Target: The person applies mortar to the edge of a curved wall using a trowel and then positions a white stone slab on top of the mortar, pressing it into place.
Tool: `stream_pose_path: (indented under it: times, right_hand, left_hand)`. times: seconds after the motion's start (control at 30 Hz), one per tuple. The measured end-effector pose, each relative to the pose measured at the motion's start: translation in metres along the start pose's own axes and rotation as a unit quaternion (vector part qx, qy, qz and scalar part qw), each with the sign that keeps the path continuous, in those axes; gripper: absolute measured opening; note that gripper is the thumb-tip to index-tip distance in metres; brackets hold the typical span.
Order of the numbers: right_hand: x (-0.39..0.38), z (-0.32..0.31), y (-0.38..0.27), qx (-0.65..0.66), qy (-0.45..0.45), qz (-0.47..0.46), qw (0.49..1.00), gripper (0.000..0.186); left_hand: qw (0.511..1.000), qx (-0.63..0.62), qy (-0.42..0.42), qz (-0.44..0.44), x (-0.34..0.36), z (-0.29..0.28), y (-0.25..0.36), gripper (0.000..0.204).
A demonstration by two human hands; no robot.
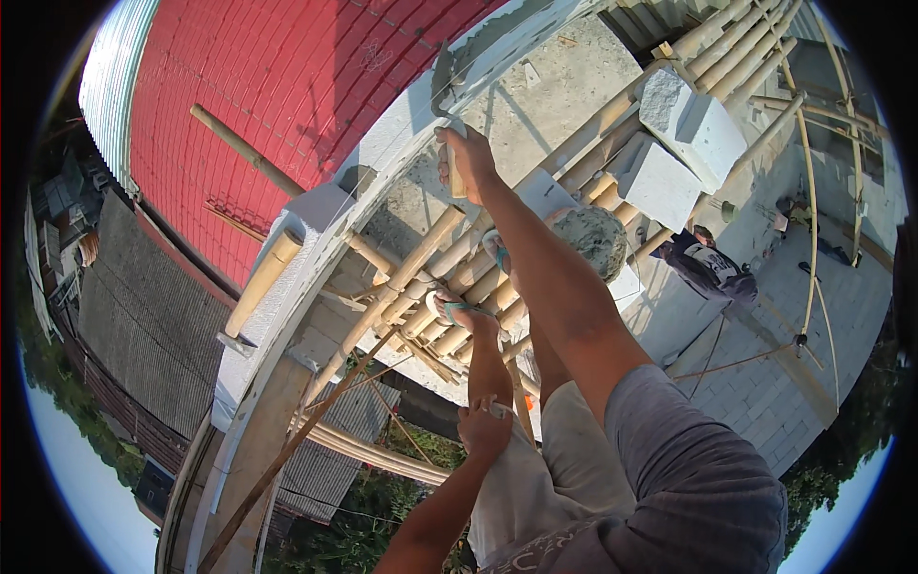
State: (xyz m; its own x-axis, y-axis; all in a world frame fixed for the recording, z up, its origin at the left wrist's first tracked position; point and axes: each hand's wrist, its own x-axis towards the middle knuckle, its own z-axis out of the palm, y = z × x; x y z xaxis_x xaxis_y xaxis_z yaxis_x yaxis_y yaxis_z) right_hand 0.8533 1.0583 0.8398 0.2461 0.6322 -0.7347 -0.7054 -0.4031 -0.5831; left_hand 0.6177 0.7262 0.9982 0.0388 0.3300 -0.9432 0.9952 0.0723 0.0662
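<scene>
My right hand (467, 165) is closed round the pale handle of a trowel (445, 84). Its grey blade reaches up to the top of a block wall (387, 187), where wet grey mortar (483, 48) lies. My left hand (486, 426) rests on my bent leg near the knee, holding nothing, its fingers loosely laid over the leg. A round container of grey mortar (591, 241) stands to the right of my right forearm, which covers part of its surroundings. My sandalled feet (454, 308) stand on bamboo poles (488, 287).
Pale blocks (660, 184) are stacked on the poles at right. Far below, another person (708, 266) is on a paved floor (755, 383). Beyond the wall slopes a red tiled roof (249, 124). A thick bamboo piece (263, 282) leans at the wall. Ropes and poles cross the right side.
</scene>
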Motion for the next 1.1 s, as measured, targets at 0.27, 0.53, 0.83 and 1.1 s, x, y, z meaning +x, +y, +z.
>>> stream_pose_path:
  times: [0.27, 0.53, 0.83, 1.1]
  right_hand:
    - [0.001, 0.003, 0.006, -0.039, -0.036, 0.037, 0.998, 0.021]
    - [0.008, -0.011, -0.017, 0.167, -0.137, 0.122, 0.969, 0.02]
    - [0.082, -0.048, -0.108, 0.257, -0.153, 0.142, 0.944, 0.025]
    - [0.138, -0.064, -0.173, 0.194, -0.072, 0.162, 0.965, 0.029]
  left_hand:
    - [0.999, -0.034, -0.02, -0.01, 0.001, -0.002, -0.002, 0.052]
    - [1.0, -0.029, 0.01, 0.004, -0.002, 0.003, -0.004, 0.051]
    - [0.999, -0.037, 0.003, -0.004, -0.001, 0.0, -0.005, 0.049]
    - [1.0, -0.025, 0.016, -0.002, -0.001, 0.001, -0.004, 0.05]
